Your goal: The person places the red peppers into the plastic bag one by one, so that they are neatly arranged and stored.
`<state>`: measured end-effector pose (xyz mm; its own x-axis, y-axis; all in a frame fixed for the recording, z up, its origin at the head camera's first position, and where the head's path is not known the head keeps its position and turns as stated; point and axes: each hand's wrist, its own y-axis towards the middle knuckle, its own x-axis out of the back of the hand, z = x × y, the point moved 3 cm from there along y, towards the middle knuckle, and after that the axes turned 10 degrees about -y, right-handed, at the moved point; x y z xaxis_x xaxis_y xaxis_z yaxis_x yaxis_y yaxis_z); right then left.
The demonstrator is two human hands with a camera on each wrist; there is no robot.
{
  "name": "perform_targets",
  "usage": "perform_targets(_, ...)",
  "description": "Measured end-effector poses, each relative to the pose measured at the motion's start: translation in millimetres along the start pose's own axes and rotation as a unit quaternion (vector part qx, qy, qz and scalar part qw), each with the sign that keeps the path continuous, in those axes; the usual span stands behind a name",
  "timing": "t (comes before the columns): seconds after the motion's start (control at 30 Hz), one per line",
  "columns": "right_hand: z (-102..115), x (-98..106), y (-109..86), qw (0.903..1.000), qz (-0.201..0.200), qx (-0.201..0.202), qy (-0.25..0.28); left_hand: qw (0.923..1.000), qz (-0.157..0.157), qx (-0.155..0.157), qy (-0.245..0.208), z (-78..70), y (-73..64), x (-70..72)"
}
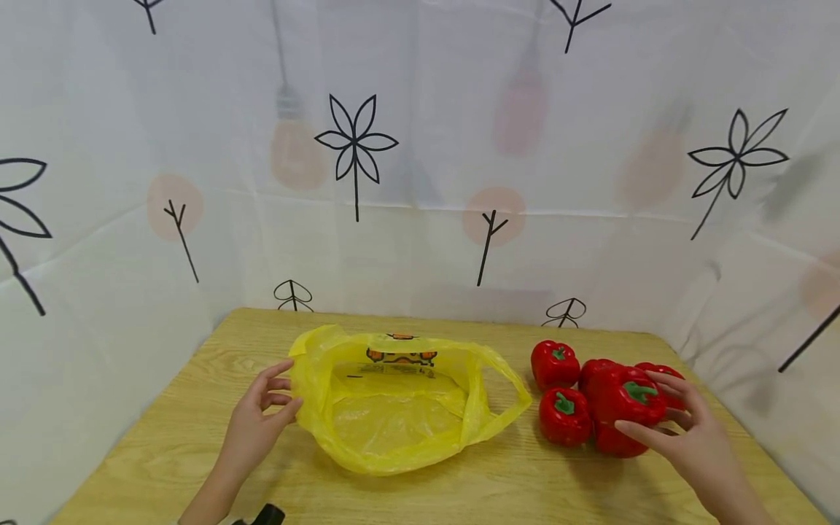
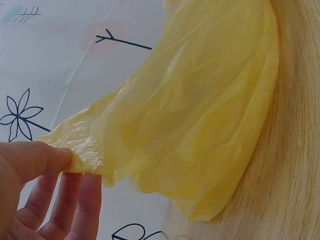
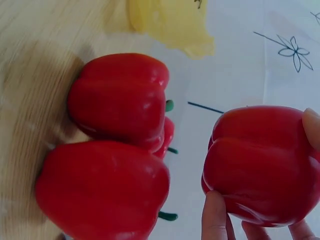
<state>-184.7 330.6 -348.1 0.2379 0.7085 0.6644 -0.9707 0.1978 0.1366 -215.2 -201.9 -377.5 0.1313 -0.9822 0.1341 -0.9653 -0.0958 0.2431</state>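
Observation:
A yellow plastic bag (image 1: 394,452) stands on the table with its mouth spread wide and one handle loop out to the right. At its left side, my left hand (image 1: 259,415) pinches the rim between thumb and fingers; the left wrist view shows the pulled edge of the bag (image 2: 190,110) there. My right hand (image 1: 698,441) grips a red bell pepper (image 3: 262,165) with a green stem, raised above the others. Several more red bell peppers (image 1: 554,364) sit grouped on the table right of the bag, some partly hidden behind the held one.
The light wooden table (image 1: 164,437) carries the bag and the peppers. A white curtain (image 1: 420,248) printed with flowers and twigs surrounds its back and sides. A small black object (image 1: 267,515) shows at the lower edge near the left forearm.

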Motion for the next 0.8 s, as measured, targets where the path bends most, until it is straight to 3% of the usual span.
perform_targets(0.53,30,-18,0.9,0.9993,0.006,0.037,-0.008,1.0,-0.001,-0.004,-0.004,0.2,0.0,0.8)
perform_targets(0.8,43,-29,2.0,0.9987,0.025,0.042,0.017,0.9999,-0.001,-0.012,-0.003,-0.2,-1.7,1.4)
